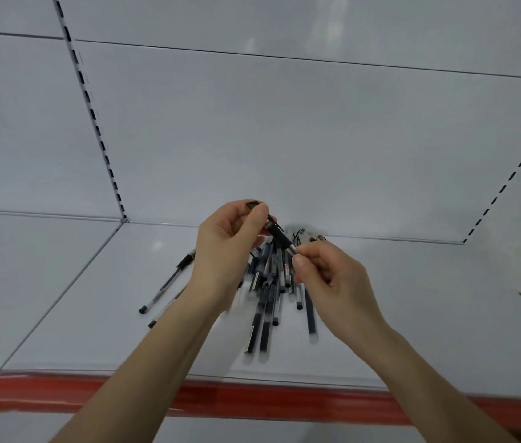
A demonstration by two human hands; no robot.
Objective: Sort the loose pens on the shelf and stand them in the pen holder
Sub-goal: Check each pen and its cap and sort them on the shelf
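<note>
Left hand (pixel 230 244) and right hand (pixel 332 282) each pinch one end of a black pen (pixel 276 232), just above the loose pens (pixel 268 302) piled on the shelf (pixel 93 298). It looks light, stiff and probably slick, so mid-barrel seems the best place to grip.

Loose pens (pixel 268 292): dark and clear-barrel sticks, piled mid-frame on pale shelf (pixel 93 314), fanned toward frame bottom, blurred. Two clear pens (pixel 166 282) lie diagonal, left of pile. Black pen (pixel 280 235) above pile, tilted, upper end in left hand (pixel 230 247), lower end pinched by right hand (pixel 326 276).
</note>
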